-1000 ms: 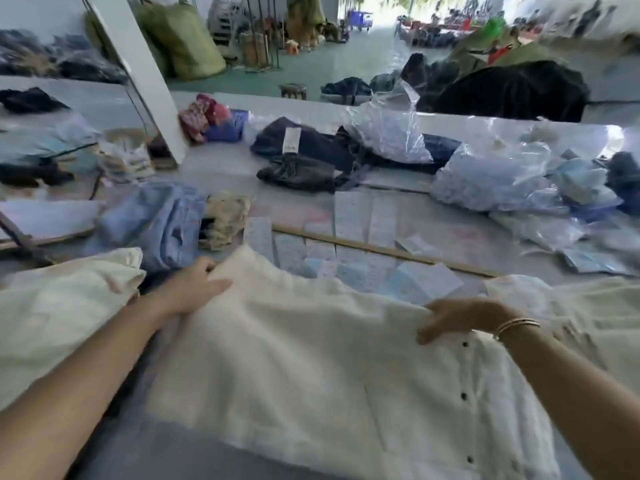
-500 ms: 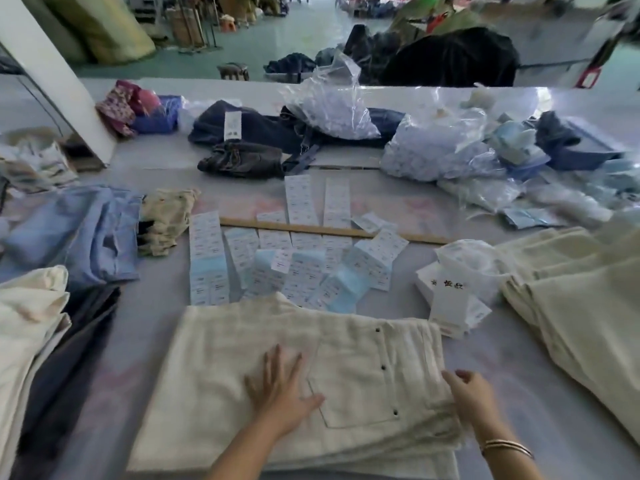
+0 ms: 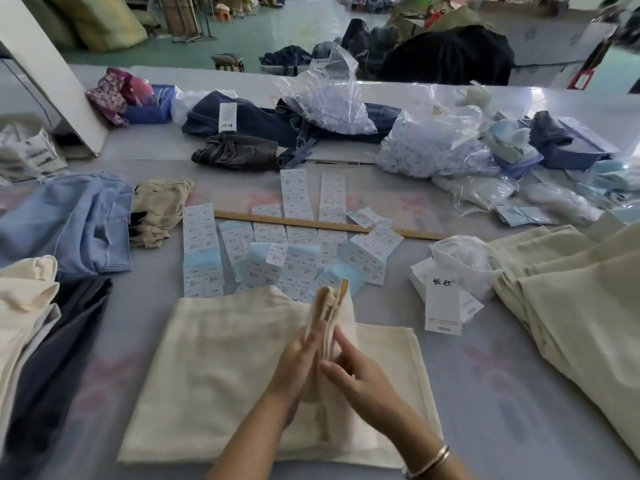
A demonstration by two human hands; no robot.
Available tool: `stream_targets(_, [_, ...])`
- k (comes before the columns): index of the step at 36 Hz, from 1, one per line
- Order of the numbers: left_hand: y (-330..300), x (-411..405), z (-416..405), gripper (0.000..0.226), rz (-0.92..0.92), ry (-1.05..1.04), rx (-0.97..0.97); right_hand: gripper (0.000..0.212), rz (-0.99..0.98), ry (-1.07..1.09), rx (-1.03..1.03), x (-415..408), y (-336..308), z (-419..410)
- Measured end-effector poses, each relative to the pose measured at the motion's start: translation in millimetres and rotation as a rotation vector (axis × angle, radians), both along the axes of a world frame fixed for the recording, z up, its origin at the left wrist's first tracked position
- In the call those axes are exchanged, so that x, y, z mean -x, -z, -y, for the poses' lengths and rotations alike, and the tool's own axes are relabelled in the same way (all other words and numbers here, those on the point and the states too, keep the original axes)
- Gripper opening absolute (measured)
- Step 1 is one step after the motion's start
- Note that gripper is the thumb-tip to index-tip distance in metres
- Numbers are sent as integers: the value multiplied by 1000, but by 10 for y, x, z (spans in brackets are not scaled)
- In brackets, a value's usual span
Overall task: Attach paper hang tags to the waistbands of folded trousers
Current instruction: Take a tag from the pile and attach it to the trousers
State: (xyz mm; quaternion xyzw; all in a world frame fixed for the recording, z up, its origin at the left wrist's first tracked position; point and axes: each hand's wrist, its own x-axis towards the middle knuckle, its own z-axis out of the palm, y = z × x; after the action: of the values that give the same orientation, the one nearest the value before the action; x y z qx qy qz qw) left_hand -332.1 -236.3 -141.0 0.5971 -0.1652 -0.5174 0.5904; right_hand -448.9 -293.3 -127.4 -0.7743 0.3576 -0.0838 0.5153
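Folded cream trousers (image 3: pixel 221 372) lie flat on the table right in front of me. Both hands press together a raised fold of their cloth (image 3: pixel 330 306), which stands up along the middle. My left hand (image 3: pixel 301 362) holds the fold from the left, my right hand (image 3: pixel 356 372) from the right. A stack of white paper hang tags (image 3: pixel 445 303) with black characters lies just right of the trousers. Sheets of small printed labels (image 3: pixel 273 258) are spread beyond the trousers.
A wooden ruler (image 3: pixel 329 225) crosses the table behind the labels. More cream trousers (image 3: pixel 581 299) are piled at the right, cream and dark garments (image 3: pixel 31 323) at the left. Blue cloth (image 3: pixel 69 223), dark jeans (image 3: pixel 242 150) and plastic bags (image 3: pixel 429 147) lie farther back.
The trousers were laid down and smoothed flat by both hands. Now the hands have come together at the middle and lifted a fold of the cloth upright.
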Motion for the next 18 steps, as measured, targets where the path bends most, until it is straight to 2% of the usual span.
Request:
stream_targets(4, [18, -93, -133, 45, -164, -12, 0, 47, 63, 99, 33, 2, 133, -98])
stream_targets(9, [-7, -38, -170, 44, -240, 18, 11, 24, 164, 304, 129, -40, 158, -112])
stream_targets(15, [-77, -12, -146, 45, -211, 5, -48, 52, -5, 338, 122, -62, 66, -49])
stream_targets(17, [-89, -14, -140, 43, -184, -4, -67, 43, -60, 304, 214, -64, 30, -9])
stream_targets(18, [-82, -28, -138, 42, -183, -14, -69, 30, -63, 285, 254, -72, 14, 25])
